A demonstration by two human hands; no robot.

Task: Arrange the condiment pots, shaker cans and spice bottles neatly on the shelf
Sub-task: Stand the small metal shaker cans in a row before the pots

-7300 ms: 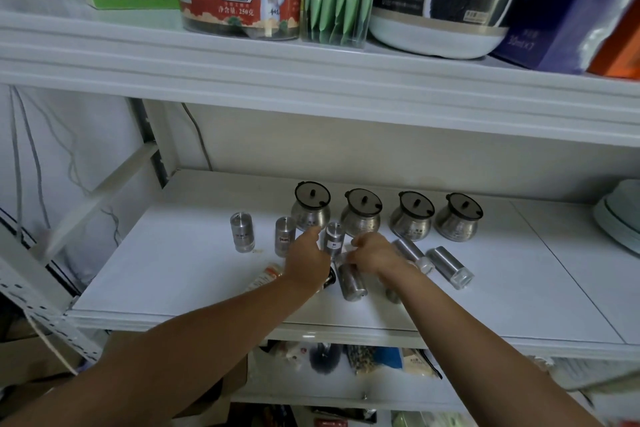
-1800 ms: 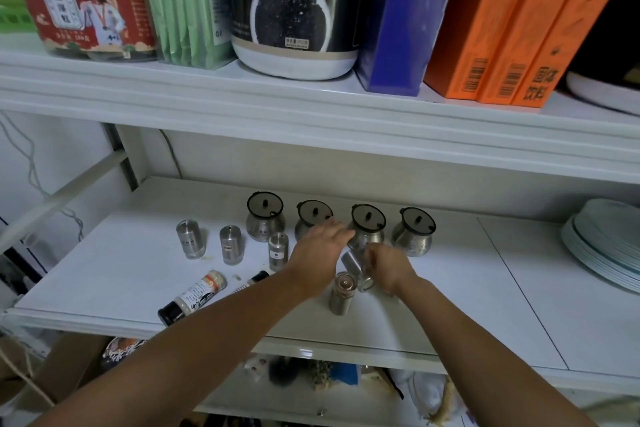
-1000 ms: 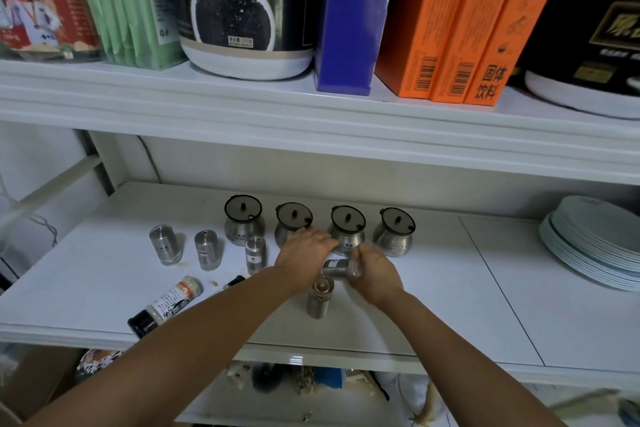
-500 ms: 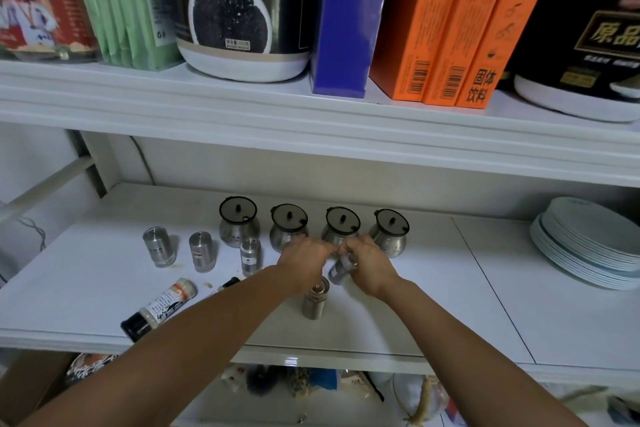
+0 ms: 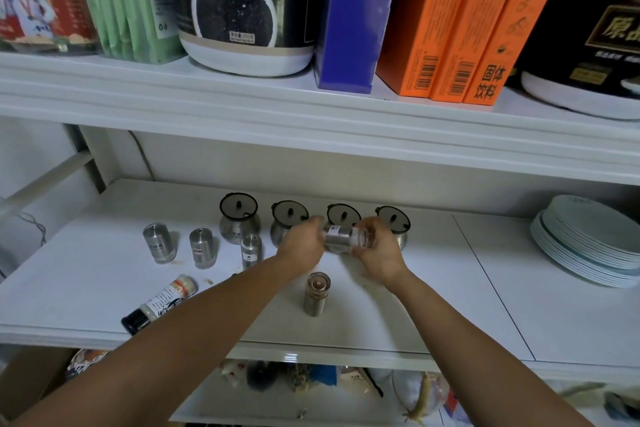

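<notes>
A steel shaker can [image 5: 346, 238] lies sideways in the air between my left hand [image 5: 300, 245] and my right hand [image 5: 380, 250], both gripping it above the white shelf [image 5: 433, 305]. Behind them, several lidded steel condiment pots [image 5: 239, 224] stand in a row at the back. Three shaker cans [image 5: 159, 243] stand upright to the left. Another can [image 5: 317, 294] stands alone in front of my hands. A spice bottle [image 5: 161, 303] with a black cap lies on its side near the front left edge.
A stack of pale plates [image 5: 588, 246] sits at the right of the shelf. The upper shelf [image 5: 311, 114] overhangs with boxes and tins. A lower shelf [image 5: 311, 388] holds assorted packets.
Both hands have lifted the shaker can off the shelf and turned it level between them. The view has drifted slightly right.
</notes>
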